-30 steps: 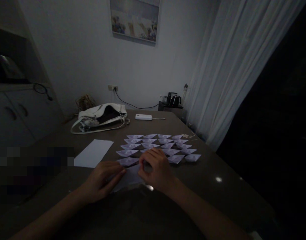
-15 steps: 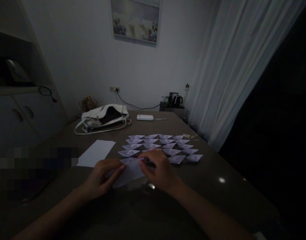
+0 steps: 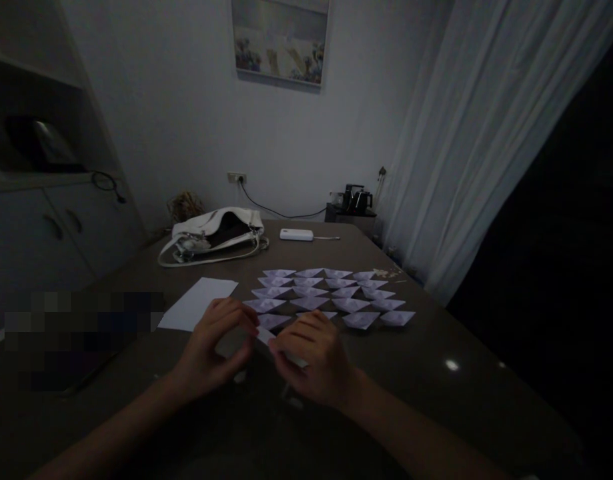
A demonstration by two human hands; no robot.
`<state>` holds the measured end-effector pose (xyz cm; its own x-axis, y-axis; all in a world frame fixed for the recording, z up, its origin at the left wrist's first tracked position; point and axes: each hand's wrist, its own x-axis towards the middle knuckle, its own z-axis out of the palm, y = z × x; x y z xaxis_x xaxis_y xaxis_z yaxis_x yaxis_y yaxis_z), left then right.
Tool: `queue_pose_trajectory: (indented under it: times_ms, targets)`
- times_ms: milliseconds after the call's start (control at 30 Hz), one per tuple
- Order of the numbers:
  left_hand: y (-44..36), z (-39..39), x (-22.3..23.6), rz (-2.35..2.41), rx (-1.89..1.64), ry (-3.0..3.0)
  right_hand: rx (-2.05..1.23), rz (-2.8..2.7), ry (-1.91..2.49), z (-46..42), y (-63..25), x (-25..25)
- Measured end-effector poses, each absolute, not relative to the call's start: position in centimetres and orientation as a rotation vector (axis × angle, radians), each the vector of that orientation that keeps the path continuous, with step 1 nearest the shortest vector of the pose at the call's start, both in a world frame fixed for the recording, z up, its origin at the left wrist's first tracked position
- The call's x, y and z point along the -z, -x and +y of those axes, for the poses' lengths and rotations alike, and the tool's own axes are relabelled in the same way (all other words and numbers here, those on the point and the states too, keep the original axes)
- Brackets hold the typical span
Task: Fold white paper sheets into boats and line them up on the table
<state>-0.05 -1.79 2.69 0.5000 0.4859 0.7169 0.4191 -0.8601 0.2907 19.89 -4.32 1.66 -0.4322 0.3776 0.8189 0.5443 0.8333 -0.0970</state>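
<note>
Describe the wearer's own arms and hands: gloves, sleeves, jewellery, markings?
Left hand and right hand: both bare, five-fingered, no gloves. Left forearm and right forearm: uncovered where visible, with no clear sleeve. No watch, bracelet, cables or markings seen. Too dim to rule out small rings.
</note>
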Motion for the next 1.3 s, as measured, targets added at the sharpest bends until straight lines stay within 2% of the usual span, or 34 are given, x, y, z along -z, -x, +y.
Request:
queue_pose_trajectory:
  times_ms: [633, 1033, 1300]
  targets:
    - [0.6, -0.8, -2.7, 0.803, -1.241, -2.647, 0.294, -2.004, 0.587, -4.6, -20.0, -1.8]
    - [2.7, 1.0, -2.8, 1.048, -1.468, -2.415, 0.288, -1.856, 0.593, -5.0, -20.3, -2.7]
    - [1.2, -0.6, -3.0, 0.862, -1.267, -2.606, 0.277, -1.885, 0.63, -4.9, -20.3, -2.6]
